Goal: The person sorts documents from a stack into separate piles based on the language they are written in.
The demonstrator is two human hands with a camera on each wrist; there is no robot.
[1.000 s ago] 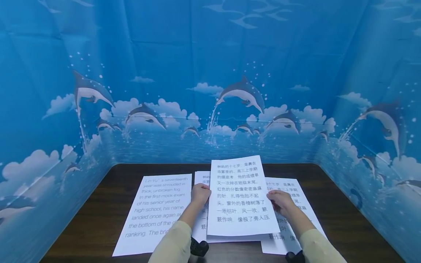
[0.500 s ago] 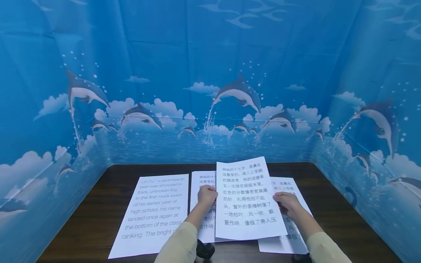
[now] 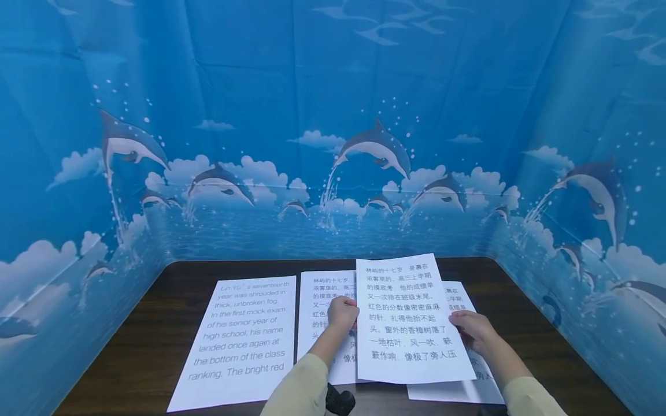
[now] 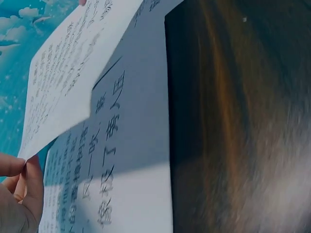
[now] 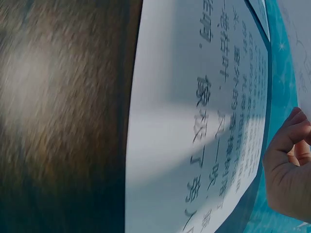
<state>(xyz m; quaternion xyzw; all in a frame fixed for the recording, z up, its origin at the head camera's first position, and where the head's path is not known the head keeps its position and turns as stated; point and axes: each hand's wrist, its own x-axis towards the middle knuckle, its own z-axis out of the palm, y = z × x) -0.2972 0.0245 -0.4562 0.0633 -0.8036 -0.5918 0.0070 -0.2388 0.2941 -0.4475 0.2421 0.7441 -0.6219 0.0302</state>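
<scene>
A white sheet of paper [image 3: 406,323] printed with Chinese text is held up above the table, tilted toward the head camera. My left hand [image 3: 343,313] pinches its left edge between thumb and fingers, also plain in the left wrist view, where the hand [image 4: 22,194] is at lower left. On the opposite edge, my right hand [image 3: 474,330] pinches the sheet at about mid-height. Beneath it lie two more Chinese-printed sheets, the middle one [image 3: 317,364] and the right one [image 3: 437,392], both partly covered by the held sheet and the hands.
An English-printed sheet [image 3: 236,341] lies flat at the left of the dark wooden table [image 3: 135,346]. Around the table's back and sides hangs a blue curtain [image 3: 250,86] with dolphins. A black wrist device [image 3: 340,400] shows below the left sleeve.
Both hands have carried the held sheet to the right and slightly down, uncovering more of the middle sheet and covering more of the right one. The head view has shifted slightly.
</scene>
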